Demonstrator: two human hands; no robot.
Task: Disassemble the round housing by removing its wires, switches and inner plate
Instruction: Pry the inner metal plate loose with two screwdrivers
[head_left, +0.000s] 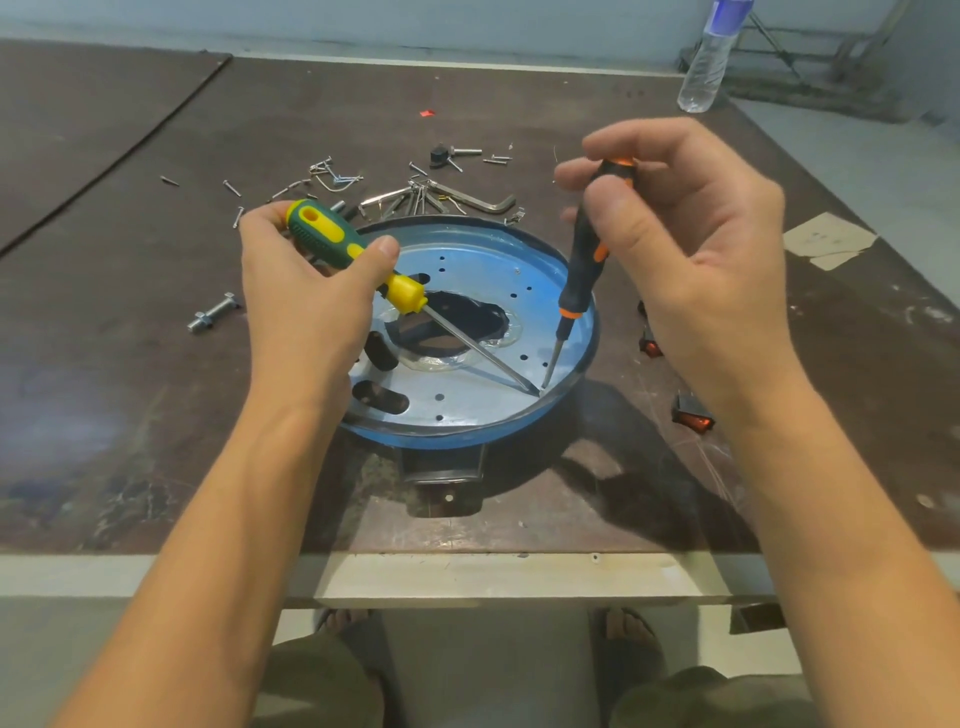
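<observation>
Prying the plate (470, 270) loose, it seems — your left hand (306, 296) grips the green screwdriver (332, 235), right hand (696, 234) the black screwdriver (584, 260); lever evenly next.

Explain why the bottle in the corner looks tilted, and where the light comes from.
Head view: the wide-angle lens slants things near the frame's edges, so the bottle leans; the round housing throws its dark shadow to the near right, so light likely comes from the far left.
</observation>
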